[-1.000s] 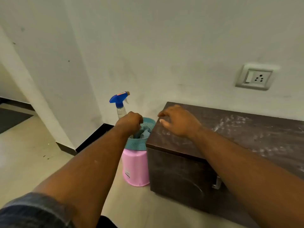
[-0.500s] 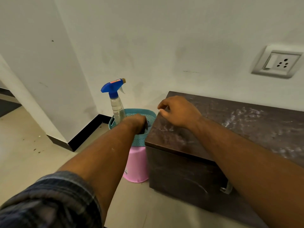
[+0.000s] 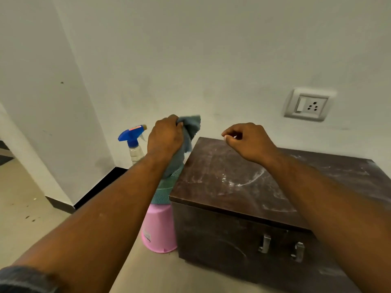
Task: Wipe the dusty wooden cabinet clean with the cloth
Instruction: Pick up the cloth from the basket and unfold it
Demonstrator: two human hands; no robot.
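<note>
Since a moment ago the left hand [image 3: 166, 137] has risen from the basket [image 3: 163, 193], gripping the grey cloth [image 3: 190, 127] just beside the cabinet [image 3: 232, 187]; the right hand [image 3: 247, 142] hovers above, loosely curled, seemingly empty; the dust [image 3: 249, 180] remains, wiping not yet begun.

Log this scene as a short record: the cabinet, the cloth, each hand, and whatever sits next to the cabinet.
cabinet: dark wood, top streaked with white dust
basket: teal mesh, on a pink bucket, at the cabinet's left side
cloth: grey-blue, bunched, hanging down toward the basket
left hand: grips the cloth, raised beside the cabinet's left end
right hand: above the cabinet top, fingers loosely curled, holding nothing visible
spray bottle: blue trigger head, upright near the wall
</note>
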